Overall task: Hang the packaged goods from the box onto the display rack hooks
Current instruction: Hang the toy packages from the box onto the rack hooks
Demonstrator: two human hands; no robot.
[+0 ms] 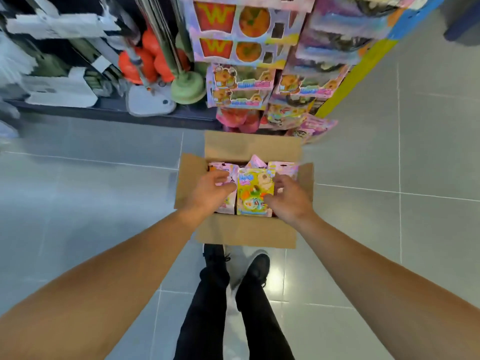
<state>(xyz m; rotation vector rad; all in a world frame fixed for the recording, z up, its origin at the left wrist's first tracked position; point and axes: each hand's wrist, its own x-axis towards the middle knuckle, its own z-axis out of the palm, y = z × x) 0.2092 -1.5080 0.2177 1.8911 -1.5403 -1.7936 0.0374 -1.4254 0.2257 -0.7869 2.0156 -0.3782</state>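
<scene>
Left fingers [220,176]: we see them curled over the pink packets at the left of the box; a firm grip we cannot confirm.
Right fingers [279,184]: bent against the right edge of the yellow packet [255,193], seemingly pinching it.
Left hand [207,190], right hand [293,198]: both inside the open cardboard box [246,232].
Box: on the tiled floor [104,190], just near of the display rack [259,74].
Rack: hung with similar packets, far centre.
Mops [150,74]: far left.
</scene>
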